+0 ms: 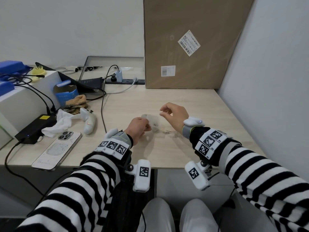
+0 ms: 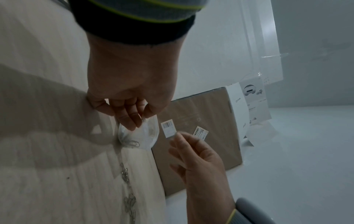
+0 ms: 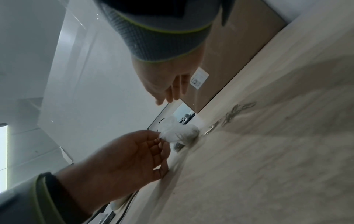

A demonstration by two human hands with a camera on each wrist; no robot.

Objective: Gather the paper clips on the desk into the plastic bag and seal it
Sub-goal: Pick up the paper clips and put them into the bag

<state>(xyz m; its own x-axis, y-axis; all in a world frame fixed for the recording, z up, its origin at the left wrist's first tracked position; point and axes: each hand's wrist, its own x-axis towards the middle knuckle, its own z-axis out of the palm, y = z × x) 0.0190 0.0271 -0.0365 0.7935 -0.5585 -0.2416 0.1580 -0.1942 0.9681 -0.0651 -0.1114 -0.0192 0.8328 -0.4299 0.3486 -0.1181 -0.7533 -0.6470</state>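
Observation:
A small clear plastic bag [image 1: 153, 122] stands on the desk [image 1: 192, 106] with several paper clips [image 2: 132, 143] in its bottom. My left hand [image 1: 148, 127] pinches the bag's upper edge between thumb and fingers [image 2: 132, 121]. My right hand [image 1: 162, 113] hovers just above and right of the bag, thumb and forefinger tips close together. No clip shows between them. Loose paper clips [image 1: 168, 132] lie on the desk right of the bag, below my right wrist. The right wrist view has the bag [image 3: 180, 132], my left hand [image 3: 153, 141] and the loose clips [image 3: 232, 112].
A large cardboard box [image 1: 192, 42] stands at the back against the right wall. On the left lie a phone [image 1: 57, 149], a white controller [image 1: 89, 122], crumpled tissue [image 1: 61, 122], a black power brick [image 1: 36, 128], cables and a power strip [image 1: 125, 81].

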